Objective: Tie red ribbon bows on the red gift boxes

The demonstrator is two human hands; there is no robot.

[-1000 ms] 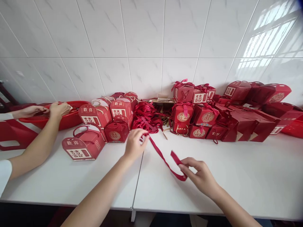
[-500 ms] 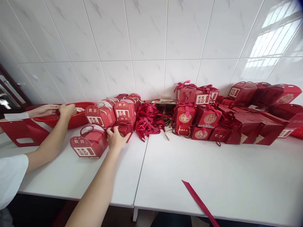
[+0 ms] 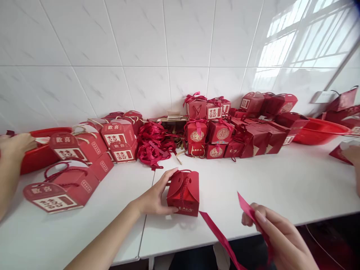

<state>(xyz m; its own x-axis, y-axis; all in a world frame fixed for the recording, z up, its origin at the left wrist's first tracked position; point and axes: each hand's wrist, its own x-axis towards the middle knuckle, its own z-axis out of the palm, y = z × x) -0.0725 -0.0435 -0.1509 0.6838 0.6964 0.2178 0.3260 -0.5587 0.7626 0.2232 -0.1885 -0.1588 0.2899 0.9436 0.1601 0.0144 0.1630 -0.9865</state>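
Observation:
A small red gift box [image 3: 183, 193] with a twisted red cord on its folded top stands near the front of the white table. My left hand [image 3: 156, 195] grips it from the left side, thumb low on the front and fingers behind. Off to the right, my right hand [image 3: 274, 228] pinches a dark red ribbon [image 3: 218, 232] between thumb and fingers. One cut end sticks up above the fingertips; the other slants up to just beside the box's lower right corner. Part of the ribbon drops below the frame.
Left stand larger red boxes [image 3: 63, 187] with cord handles. Behind lies a heap of red ribbons [image 3: 156, 144], beside stacked ribbon-tied boxes [image 3: 197, 131]. Red basins [image 3: 317, 131] sit at both sides. Another person's hand [image 3: 17, 146] is at the left basin; one more shows at the far right edge.
My left hand has brought the small box from among the left boxes to the front middle. My right hand has come into view with the ribbon. The view has turned right.

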